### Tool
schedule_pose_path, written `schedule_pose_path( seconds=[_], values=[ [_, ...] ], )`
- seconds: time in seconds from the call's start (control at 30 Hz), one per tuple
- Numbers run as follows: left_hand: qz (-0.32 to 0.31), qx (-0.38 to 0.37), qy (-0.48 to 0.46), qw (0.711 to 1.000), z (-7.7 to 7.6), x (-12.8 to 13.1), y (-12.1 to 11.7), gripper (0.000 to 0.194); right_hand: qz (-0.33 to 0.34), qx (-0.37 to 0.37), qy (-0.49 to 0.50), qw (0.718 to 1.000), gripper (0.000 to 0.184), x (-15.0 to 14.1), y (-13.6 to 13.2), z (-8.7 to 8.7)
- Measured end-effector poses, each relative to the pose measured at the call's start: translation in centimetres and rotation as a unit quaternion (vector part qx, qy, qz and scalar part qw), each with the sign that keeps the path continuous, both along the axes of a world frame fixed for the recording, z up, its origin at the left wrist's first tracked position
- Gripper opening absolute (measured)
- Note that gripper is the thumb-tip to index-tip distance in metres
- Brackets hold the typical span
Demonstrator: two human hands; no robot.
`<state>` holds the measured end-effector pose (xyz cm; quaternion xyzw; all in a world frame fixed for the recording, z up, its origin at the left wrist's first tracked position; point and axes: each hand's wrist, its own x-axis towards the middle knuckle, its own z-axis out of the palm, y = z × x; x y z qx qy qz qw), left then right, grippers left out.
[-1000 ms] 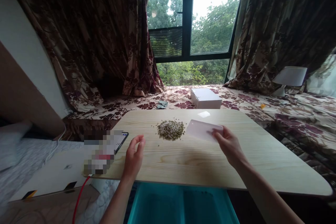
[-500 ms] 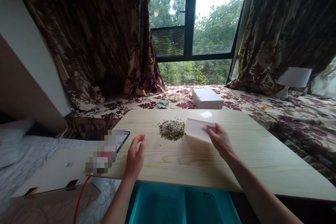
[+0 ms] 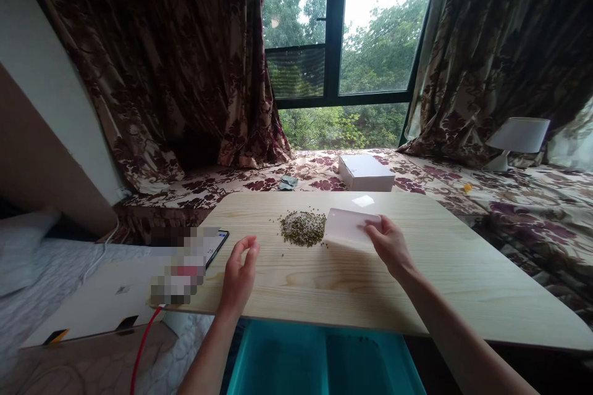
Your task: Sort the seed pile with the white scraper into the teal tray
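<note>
A small heap of green-brown grains [image 3: 302, 228] lies on a pale wooden board [image 3: 417, 284]. My right hand [image 3: 391, 247] grips a flat whitish plastic card [image 3: 349, 226] by its right end, the card's left edge touching the right side of the heap. My left hand [image 3: 238, 274] rests on its edge on the board to the left of the heap, fingers loosely curved and apart, holding nothing. A few stray grains lie around the heap.
A phone [image 3: 215, 244] lies at the board's left end beside a blurred object. A teal bin [image 3: 324, 364] sits under the near edge. Behind are a white box [image 3: 365, 173], a white lamp [image 3: 514, 139], floral curtains and a window.
My right hand has slid the card leftward until it meets the heap, which looks slightly more compact. My left hand has barely moved.
</note>
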<state>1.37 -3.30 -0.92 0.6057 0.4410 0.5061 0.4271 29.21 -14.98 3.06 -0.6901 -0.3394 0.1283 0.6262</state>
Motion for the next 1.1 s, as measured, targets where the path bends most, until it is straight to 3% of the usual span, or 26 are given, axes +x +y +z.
schedule_pose_path(
  seconds=[0.5,1.1],
  values=[
    [0.004,-0.006,-0.001,1.000,0.08,0.02,-0.07,0.041,0.047,-0.013,0.008,0.999,0.015,-0.44,0.18,-0.38],
    [0.000,-0.009,-0.008,1.000,-0.05,-0.02,0.00,0.041,0.024,-0.007,0.030,0.999,0.015,-0.07,-0.31,-0.37]
  ],
)
